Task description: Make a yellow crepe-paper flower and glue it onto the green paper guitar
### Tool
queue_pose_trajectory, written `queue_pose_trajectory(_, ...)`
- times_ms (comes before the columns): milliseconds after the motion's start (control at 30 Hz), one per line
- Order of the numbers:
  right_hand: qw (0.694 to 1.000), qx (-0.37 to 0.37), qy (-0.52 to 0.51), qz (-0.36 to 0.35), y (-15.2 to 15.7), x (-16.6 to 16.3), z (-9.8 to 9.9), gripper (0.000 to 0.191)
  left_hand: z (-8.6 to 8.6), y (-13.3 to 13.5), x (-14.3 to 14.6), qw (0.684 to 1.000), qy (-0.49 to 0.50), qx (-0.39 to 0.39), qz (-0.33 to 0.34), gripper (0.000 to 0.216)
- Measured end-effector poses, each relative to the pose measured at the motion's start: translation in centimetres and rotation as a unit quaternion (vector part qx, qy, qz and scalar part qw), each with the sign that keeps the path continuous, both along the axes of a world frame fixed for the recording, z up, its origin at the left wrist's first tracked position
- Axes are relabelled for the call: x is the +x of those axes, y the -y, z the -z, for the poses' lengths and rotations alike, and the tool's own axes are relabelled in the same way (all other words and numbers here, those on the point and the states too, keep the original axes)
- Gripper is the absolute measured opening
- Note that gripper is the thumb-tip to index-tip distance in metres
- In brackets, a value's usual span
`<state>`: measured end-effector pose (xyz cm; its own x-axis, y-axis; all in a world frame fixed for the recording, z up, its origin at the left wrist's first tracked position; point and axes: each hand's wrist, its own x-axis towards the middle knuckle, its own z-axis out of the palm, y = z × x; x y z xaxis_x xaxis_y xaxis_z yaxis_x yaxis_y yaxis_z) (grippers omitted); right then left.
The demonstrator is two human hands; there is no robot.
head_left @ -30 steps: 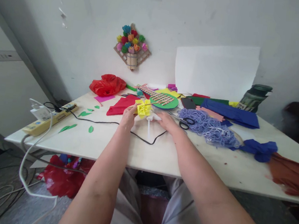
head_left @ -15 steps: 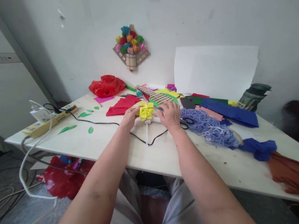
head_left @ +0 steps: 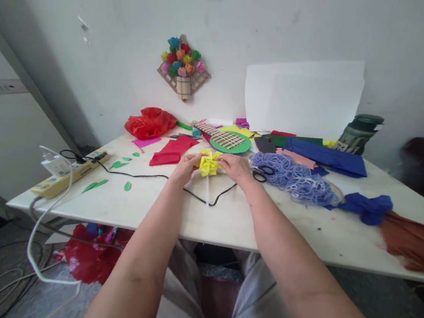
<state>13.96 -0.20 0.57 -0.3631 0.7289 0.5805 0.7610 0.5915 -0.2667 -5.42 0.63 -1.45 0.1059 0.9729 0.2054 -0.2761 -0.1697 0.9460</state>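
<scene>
yellow flower (head_left: pixel 209 165): shifted right | right hand (head_left: pixel 237 168): now at its edge

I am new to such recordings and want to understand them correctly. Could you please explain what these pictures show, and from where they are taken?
There is no machine here: a person works with two bare hands. The camera is worn on the person's head and looks forward and down, so the forearms reach away from you. The left hand and right hand hold a yellow flower shape between them, above a white table. On the table lie green leaf shapes, a red sheet, black-handled scissors, tangled purple yarn and a power strip. A flower decoration hangs on the wall.
</scene>
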Motion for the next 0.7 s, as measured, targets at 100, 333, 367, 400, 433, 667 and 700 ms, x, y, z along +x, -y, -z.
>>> queue_pose_trajectory(100,0.999,-0.012,-0.032,0.002,-0.05,-0.12,0.05,0.019,0.23,-0.14,-0.05,1.000,0.006,-0.002,0.009,0.041)
queue_pose_trajectory(333,0.997,-0.006,-0.078,-0.008,-0.32,0.09,0.15,0.017,-0.26,0.18,0.02,0.998,0.056,-0.028,0.009,0.027)
queue_pose_trajectory(367,0.996,-0.004,-0.084,-0.007,-0.35,0.13,0.16,0.017,-0.35,0.25,0.03,0.997,0.063,-0.033,0.011,0.026)
queue_pose_trajectory(400,0.996,-0.004,-0.087,-0.006,-0.36,0.16,0.17,0.016,-0.41,0.29,0.04,0.997,0.068,-0.035,0.014,0.026)
queue_pose_trajectory(433,0.996,-0.006,-0.089,-0.005,-0.36,0.19,0.16,0.016,-0.44,0.31,0.05,0.997,0.069,-0.035,0.016,0.026)
queue_pose_trajectory(667,0.996,-0.009,-0.092,-0.007,-0.44,0.23,0.20,0.015,-0.41,0.36,0.12,0.999,0.034,-0.037,0.005,0.026)
queue_pose_trajectory(700,0.996,-0.008,-0.092,-0.009,-0.48,0.25,0.24,0.015,-0.46,0.41,0.13,0.999,0.031,-0.041,0.005,0.026)
